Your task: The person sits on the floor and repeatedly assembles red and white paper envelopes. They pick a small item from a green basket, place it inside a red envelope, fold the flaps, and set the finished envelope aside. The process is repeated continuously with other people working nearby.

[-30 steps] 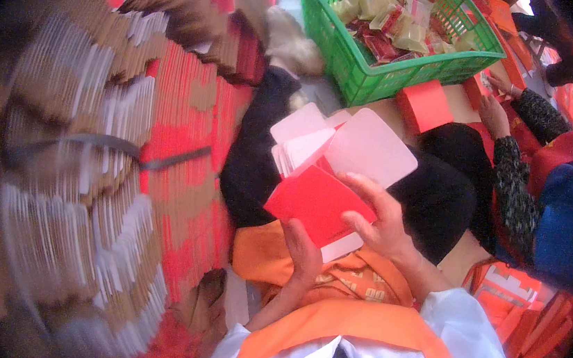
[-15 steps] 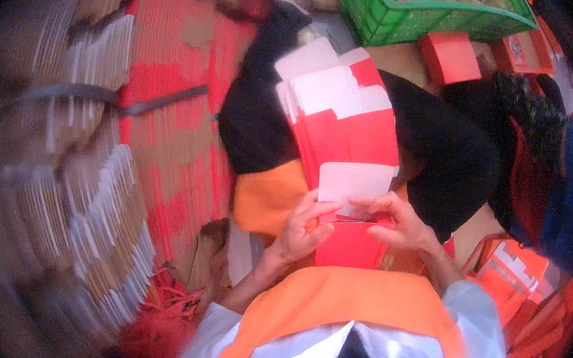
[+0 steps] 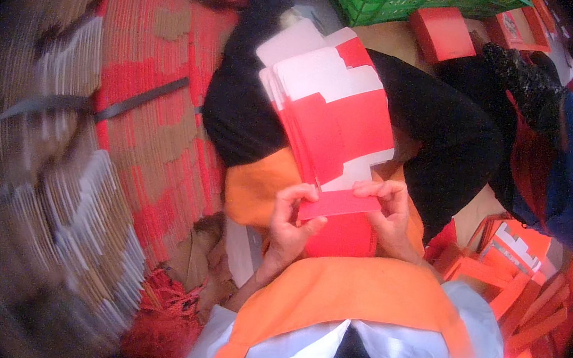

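Head view: a red carton (image 3: 338,230) sits near the center, over the lap and just beyond the bib of an orange apron (image 3: 341,293). Both hands are clamped on its narrow upper edge, thumbs and fingers pinching the ends: the left hand (image 3: 288,225) at nine o'clock, the right hand (image 3: 391,216) at three. Toward twelve lies a fanned stack of flat red-and-white cartons (image 3: 359,120). A green crate (image 3: 416,11) and a red box (image 3: 442,38) stand near one o'clock; strapped, packed cardboard (image 3: 140,143) fills ten.
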`<state>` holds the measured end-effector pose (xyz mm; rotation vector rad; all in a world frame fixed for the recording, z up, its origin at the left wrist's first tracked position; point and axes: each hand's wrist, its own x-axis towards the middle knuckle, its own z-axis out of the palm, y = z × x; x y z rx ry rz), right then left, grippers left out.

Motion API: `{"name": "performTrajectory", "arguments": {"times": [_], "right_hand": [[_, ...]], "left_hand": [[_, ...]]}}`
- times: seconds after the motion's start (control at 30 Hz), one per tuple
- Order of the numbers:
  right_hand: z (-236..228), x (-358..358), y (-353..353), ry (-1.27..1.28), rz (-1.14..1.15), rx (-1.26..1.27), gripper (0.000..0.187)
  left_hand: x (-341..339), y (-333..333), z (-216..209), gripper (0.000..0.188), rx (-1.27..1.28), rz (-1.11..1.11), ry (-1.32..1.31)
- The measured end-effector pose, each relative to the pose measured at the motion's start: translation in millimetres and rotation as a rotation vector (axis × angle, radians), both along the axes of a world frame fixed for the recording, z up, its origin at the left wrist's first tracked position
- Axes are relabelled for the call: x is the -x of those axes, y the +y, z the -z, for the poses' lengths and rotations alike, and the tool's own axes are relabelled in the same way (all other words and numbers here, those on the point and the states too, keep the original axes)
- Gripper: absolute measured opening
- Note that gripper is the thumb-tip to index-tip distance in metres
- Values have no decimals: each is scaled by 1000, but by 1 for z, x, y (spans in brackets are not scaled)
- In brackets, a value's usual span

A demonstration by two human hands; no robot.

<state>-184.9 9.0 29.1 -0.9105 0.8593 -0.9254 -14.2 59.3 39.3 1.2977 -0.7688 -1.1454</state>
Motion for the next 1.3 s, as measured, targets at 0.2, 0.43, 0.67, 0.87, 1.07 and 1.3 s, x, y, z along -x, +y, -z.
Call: {"name": "performTrajectory", "arguments": {"times": [0.2,0.43,0.67,0.87,1.07,1.3], "right_hand": [[-13,4,-8,33,-125,44,29],[-31,-2,-23,286,-166,102,15],[-29,-1,-23,293,-203,119,13],[-27,4,-27,301,-286,187,18],[-25,12,-30,359,-398,372,21],[-21,25,-34,447,-517,614,25]], "left_hand": [[-6,-11,-17,25,-4,153,-304],[-4,-13,-19,21,-88,159,-363],[-1,-14,-21,17,-114,158,-245],[7,-4,-13,13,9,50,-268],[10,1,-7,8,68,-9,-268],[12,5,0,5,120,-6,-284]]}}
